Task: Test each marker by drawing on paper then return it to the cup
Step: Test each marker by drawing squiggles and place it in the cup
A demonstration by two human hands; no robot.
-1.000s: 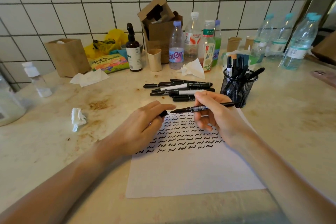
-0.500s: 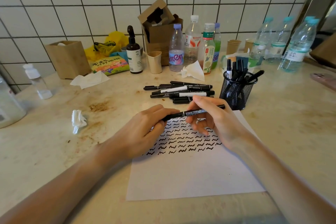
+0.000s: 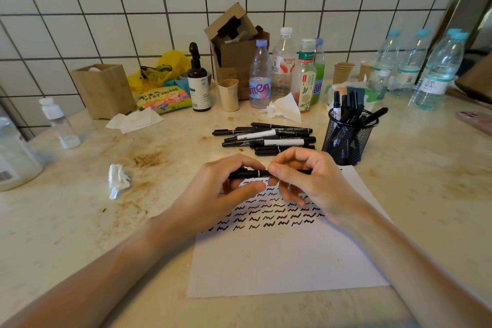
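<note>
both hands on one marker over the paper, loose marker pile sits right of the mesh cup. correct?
Not quite. In the head view the loose marker pile lies left of the mesh cup, not right of it. The rest holds: the left hand and right hand both grip one marker over the paper.

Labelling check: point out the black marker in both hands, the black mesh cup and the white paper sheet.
black marker [image 3: 255, 173], head view, barrel by its white ring.
black mesh cup [image 3: 346, 142], head view, front wall.
white paper sheet [image 3: 279, 261], head view, blank lower part.
</note>
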